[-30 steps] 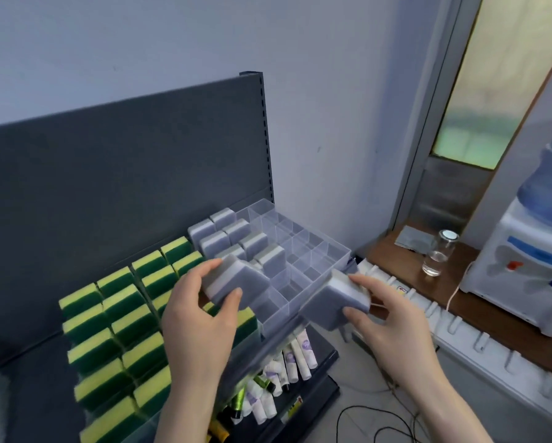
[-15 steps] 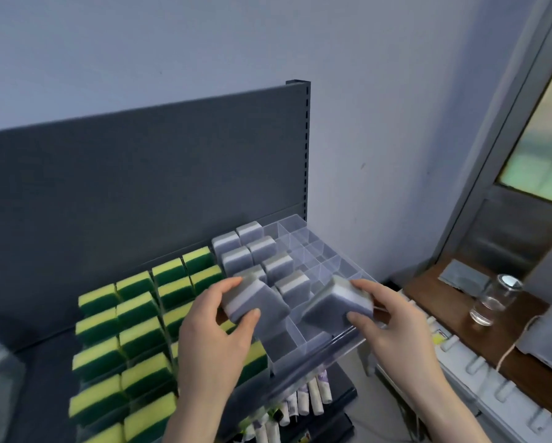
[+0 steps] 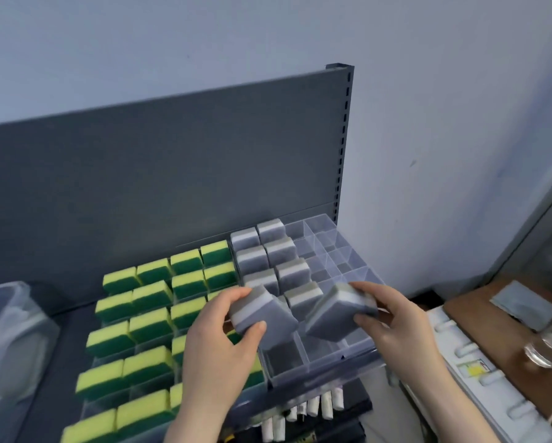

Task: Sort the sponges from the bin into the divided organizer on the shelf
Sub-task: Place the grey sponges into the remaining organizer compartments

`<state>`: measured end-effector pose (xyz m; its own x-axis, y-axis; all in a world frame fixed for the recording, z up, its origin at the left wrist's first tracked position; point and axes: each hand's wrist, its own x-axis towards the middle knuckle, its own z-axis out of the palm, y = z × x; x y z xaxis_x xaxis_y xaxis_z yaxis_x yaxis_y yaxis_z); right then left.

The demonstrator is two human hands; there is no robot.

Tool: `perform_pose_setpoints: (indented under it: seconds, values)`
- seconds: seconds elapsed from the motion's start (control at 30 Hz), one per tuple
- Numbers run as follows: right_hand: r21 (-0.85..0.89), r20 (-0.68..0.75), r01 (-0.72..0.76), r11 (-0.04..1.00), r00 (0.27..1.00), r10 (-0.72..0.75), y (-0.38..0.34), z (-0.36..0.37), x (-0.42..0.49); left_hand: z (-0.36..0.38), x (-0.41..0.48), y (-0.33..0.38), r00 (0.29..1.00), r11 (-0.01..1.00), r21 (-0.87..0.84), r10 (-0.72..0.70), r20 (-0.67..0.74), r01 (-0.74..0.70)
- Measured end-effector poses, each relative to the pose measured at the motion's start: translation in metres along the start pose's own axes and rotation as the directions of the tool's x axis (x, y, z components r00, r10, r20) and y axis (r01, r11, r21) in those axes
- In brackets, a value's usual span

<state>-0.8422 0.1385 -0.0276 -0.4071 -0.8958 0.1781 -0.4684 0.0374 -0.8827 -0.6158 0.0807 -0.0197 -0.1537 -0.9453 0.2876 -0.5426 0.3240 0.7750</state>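
At the far left edge sits a blurred clear plastic container [image 3: 9, 340] — possibly the bin, though the view is too smeared to be sure. Beside it, on the dark shelf unit [image 3: 172, 174], rows of yellow-green sponges [image 3: 149, 324] stand on edge in their compartments. The left hand [image 3: 217, 346] reaches up over the nearest of them, thumb and fingers clamped on a grey sponge [image 3: 261, 318] held tilted just above the near cells of the clear divided organizer [image 3: 338, 251]. Behind it, stored grey sponges [image 3: 268, 251] fill two columns at the organizer's left side. White tubes [image 3: 303, 414] show on the level below. The right hand [image 3: 399, 324] pinches a second grey sponge [image 3: 335, 314] — thumb at the near edge, fingers curled over the far end. This sponge is tilted above the middle cells, close beside the first and not clearly touching it. On the wooden counter [image 3: 479, 311] at the far right stands a glass [image 3: 546, 346].
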Motion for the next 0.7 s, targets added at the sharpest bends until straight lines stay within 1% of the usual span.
perform_pose_setpoints:
  seconds: [0.23,0.33,0.43,0.53,0.63,0.7]
  values:
    - [0.048,0.111,-0.019,0.999,0.994,0.013,0.014,-0.008,0.014,0.003,-0.009,0.002,0.998,0.998,0.023,-0.065,-0.003,0.065]
    - [0.037,0.168,-0.040,0.999,0.985,0.033,0.018,-0.005,0.018,0.010,-0.010,-0.001,0.997,0.996,0.050,-0.077,0.019,0.076]
    - [0.014,0.197,-0.041,0.999,0.980,0.037,0.020,-0.003,0.019,0.016,-0.012,-0.005,0.995,0.992,0.090,-0.091,0.031,0.088]
    - [-0.050,0.226,-0.005,0.999,0.974,0.016,0.018,-0.003,0.020,0.019,-0.014,-0.006,0.993,0.991,0.103,-0.095,0.069,0.088]
    - [-0.160,0.278,0.059,0.985,0.961,-0.012,0.015,-0.003,0.023,0.020,-0.011,-0.005,0.989,0.986,0.164,-0.063,0.135,0.040]
    - [-0.254,0.321,0.128,0.959,0.946,-0.041,0.010,-0.004,0.027,0.021,-0.008,-0.003,0.979,0.975,0.223,-0.045,0.201,-0.001]
